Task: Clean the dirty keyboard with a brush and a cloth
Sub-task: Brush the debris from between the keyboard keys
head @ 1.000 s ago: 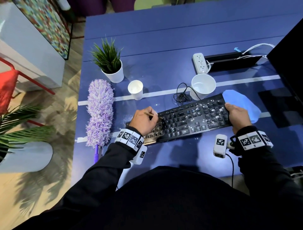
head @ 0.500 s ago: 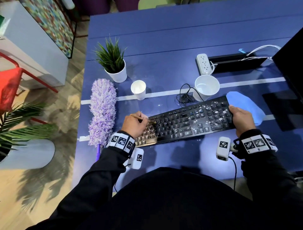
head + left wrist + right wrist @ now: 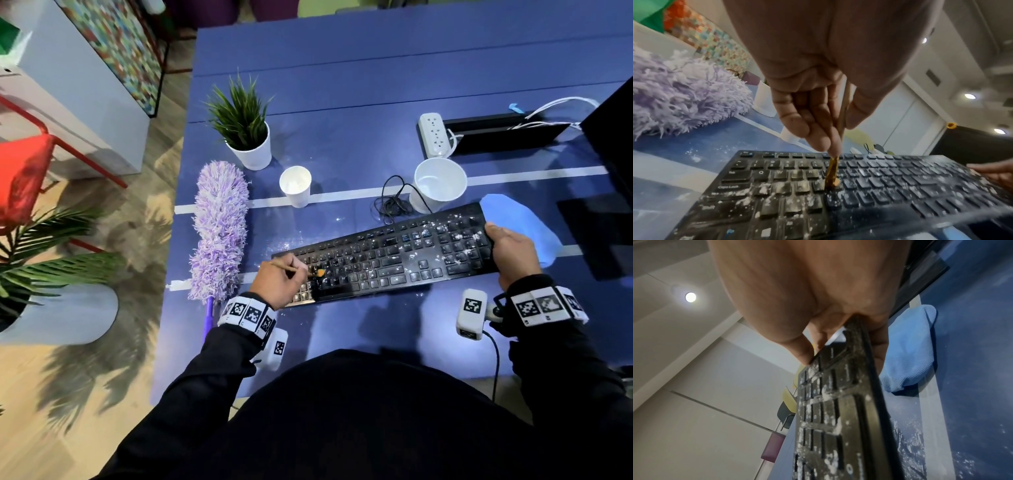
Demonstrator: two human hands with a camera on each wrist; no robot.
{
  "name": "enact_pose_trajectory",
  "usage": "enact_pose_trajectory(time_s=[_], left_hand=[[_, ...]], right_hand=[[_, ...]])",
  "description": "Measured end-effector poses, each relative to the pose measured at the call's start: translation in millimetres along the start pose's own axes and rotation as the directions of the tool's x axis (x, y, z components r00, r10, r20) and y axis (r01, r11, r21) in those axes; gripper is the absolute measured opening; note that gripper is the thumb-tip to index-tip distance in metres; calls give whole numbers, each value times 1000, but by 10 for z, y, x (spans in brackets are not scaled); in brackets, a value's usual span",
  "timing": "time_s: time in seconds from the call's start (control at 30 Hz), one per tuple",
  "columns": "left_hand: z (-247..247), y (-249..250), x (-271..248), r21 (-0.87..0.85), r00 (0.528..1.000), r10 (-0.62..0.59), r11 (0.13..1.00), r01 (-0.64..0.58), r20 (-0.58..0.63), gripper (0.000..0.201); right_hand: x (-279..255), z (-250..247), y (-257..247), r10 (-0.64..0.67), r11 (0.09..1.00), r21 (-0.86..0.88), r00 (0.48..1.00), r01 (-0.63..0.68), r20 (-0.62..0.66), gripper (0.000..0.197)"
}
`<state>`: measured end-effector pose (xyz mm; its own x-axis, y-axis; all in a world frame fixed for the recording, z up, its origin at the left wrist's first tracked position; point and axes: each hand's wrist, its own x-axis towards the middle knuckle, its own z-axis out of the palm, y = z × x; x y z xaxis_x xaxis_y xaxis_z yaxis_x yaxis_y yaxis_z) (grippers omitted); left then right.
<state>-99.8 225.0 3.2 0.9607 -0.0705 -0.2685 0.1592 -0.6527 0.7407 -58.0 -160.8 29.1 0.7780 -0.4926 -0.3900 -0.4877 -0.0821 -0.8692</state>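
A black keyboard (image 3: 387,253) speckled with white dust lies across the blue table (image 3: 342,113). My left hand (image 3: 282,279) pinches a thin brown brush (image 3: 291,268) like a pen, its orange tip (image 3: 833,180) touching the keys near the left end. My right hand (image 3: 510,246) grips the keyboard's right edge (image 3: 857,363), thumb on top and fingers under it, lifting that end a little. A blue cloth (image 3: 524,229) lies on the table just past the right hand, also visible as the blue cloth (image 3: 908,350) in the right wrist view.
A purple fluffy duster (image 3: 219,229) lies left of the keyboard. Behind it stand a potted plant (image 3: 245,130), a small white cup (image 3: 295,185), a larger white cup (image 3: 438,183) and the coiled cable (image 3: 392,200). A power strip (image 3: 433,132) and monitor (image 3: 613,144) sit at the right.
My left hand drew back toward the keyboard's left end, and the brush tip now sits on the keys right of the hand. The right hand kept its grip on the keyboard's edge.
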Motion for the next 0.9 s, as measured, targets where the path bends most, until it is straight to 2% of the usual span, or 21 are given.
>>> enact_pose_trajectory(time_s=[0.07, 0.17, 0.3, 0.37, 0.43, 0.53, 0.63, 0.7, 0.77, 0.9], left_hand=[[-1, 44, -56, 28, 999, 29, 999, -29, -33, 15], [-13, 65, -71, -23, 990, 36, 999, -39, -135, 16], [-17, -85, -42, 147, 996, -47, 988, 57, -71, 18], [-79, -152, -60, 265, 989, -109, 955, 131, -96, 22], [-145, -174, -62, 310, 982, -142, 934, 176, -127, 24], [-159, -104, -93, 179, 981, -112, 974, 140, -158, 17], [-104, 2, -91, 85, 992, -68, 993, 77, -102, 17], [-93, -36, -68, 156, 991, -107, 981, 118, -74, 19], [-128, -154, -33, 186, 980, -170, 965, 187, -102, 18], [-202, -274, -40, -44, 982, -180, 983, 178, -56, 11]], right_hand=[[-36, 7, -9, 28, 999, 27, 1000, -27, -11, 19], [-53, 13, -9, 45, 998, 52, 999, -44, -13, 22], [-67, 17, -7, 49, 996, 81, 999, -48, -10, 20], [-67, 32, -10, 39, 995, 94, 999, -37, -13, 18], [-61, 21, -12, 29, 994, 102, 999, -26, -21, 14], [-59, 16, -14, 27, 995, 99, 999, -26, -17, 19], [-58, 31, -16, 11, 993, 115, 1000, -9, -22, 27], [-64, 31, -27, 5, 996, 87, 1000, -3, -24, 29], [-76, 32, -42, 16, 998, 69, 999, -14, -28, 31], [-67, 19, -23, 22, 998, 56, 999, -20, -26, 29]])
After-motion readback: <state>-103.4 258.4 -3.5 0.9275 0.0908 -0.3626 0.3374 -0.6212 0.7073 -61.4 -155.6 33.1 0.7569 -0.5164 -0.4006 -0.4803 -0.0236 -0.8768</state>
